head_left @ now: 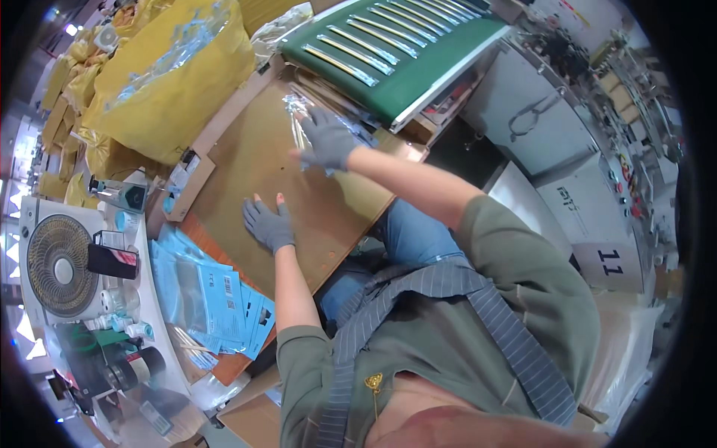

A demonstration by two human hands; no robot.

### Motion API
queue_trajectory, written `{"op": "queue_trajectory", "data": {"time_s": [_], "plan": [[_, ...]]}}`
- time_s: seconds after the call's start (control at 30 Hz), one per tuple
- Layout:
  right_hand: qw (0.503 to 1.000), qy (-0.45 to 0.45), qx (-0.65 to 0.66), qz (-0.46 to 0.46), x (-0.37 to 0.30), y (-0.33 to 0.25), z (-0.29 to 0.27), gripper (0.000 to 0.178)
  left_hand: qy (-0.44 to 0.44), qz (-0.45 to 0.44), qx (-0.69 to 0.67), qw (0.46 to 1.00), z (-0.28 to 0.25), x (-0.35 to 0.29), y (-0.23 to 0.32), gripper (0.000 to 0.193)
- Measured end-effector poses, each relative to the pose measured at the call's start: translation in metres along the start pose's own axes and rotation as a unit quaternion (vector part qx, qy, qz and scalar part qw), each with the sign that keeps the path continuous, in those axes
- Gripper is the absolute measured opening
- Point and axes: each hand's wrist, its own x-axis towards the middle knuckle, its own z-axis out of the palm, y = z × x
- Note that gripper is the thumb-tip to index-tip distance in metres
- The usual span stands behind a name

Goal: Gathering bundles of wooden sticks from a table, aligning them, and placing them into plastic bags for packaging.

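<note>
My right hand point(326, 139), in a grey fingerless glove, is closed on a thin clear plastic sleeve with pale sticks point(300, 128) at the far side of the brown board point(254, 160). My left hand point(267, 222), gloved the same way, lies flat and spread on the board's near part, holding nothing. Behind my right hand a green tray point(407, 63) carries several long clear packets in a row.
A stack of blue printed bags point(205, 295) lies left of the board. A big yellow sack point(168, 78) with clear packets stands at the back left. A small fan point(58, 265), bottles and tape rolls sit far left. Grey machine housing point(553, 149) stands to the right.
</note>
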Motion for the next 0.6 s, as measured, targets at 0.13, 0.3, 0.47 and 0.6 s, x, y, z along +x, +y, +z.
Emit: {"op": "queue_trajectory", "data": {"time_s": [0.13,0.3,0.47,0.6], "plan": [[0.965,-0.155,0.017,0.209,0.053,0.063,0.02,0.084,0.002,0.002,-0.03,1.0,-0.003,-0.003,0.002,0.059],[0.926,-0.152,0.092,0.334,0.04,0.058,0.048,0.08,-0.003,0.004,-0.057,0.998,-0.004,0.006,0.006,0.058],[0.93,-0.117,0.175,0.301,0.035,-0.018,0.066,0.07,-0.025,0.027,-0.143,0.989,0.006,0.021,0.004,0.055],[0.769,-0.093,0.522,0.358,0.016,-0.016,0.056,0.038,-0.021,0.034,-0.165,0.985,0.013,0.024,0.002,0.058]]}}
